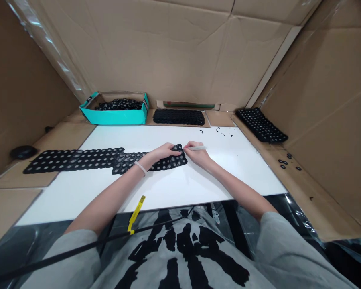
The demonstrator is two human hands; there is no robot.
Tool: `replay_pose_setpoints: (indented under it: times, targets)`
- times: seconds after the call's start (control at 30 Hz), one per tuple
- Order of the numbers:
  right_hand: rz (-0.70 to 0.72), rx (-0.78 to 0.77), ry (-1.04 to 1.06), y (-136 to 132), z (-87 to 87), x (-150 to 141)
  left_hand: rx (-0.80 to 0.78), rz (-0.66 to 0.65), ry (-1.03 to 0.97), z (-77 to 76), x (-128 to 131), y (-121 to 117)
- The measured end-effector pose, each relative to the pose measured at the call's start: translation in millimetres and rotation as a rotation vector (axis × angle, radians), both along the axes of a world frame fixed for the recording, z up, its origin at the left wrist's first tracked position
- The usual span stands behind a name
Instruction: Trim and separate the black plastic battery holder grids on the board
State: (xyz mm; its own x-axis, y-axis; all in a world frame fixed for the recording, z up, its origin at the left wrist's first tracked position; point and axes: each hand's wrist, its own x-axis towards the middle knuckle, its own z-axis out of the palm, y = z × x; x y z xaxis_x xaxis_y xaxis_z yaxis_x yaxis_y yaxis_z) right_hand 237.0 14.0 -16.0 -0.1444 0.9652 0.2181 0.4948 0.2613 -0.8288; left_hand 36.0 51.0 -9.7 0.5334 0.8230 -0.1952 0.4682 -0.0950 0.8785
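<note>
A strip of black perforated mat with grey dots (168, 160) lies across the white board (228, 176), and a second black piece (126, 163) overlaps it. My left hand (161, 151) rests flat on the strip, pressing it down, with a beaded bracelet (140, 168) on the wrist. My right hand (197, 155) grips a white marker (196, 148), whose tip touches the strip's right end near my left fingertips. A longer dotted black mat (72, 160) extends left from the strip, partly on the cardboard.
A teal box (114, 114) of black pieces stands at the back, beside a dark stacked mat (178, 117). A dotted mat (260, 125) and small black rings (284, 162) lie on the right cardboard. Cardboard walls surround the board, and a yellow tag (136, 213) hangs near its front edge.
</note>
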Motion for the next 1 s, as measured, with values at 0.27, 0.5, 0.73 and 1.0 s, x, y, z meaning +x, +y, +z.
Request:
replay_pose_setpoints:
  times: [0.27,0.5,0.73,1.0]
  targets:
    - [0.038,-0.272,0.444,14.1,-1.4,12.0,0.386,0.089,0.108,-10.3,-2.3,-0.8]
    - [0.033,-0.248,0.408,11.8,-12.2,-0.5,0.349,0.072,0.075,-10.1,-0.9,0.1]
    - [0.024,-0.185,0.376,15.0,-20.2,1.4,0.247,0.083,-0.004,-14.5,-1.0,2.4]
    - [0.006,-0.130,0.286,7.5,-12.1,2.9,0.218,0.100,-0.027,-12.5,1.4,-2.1]
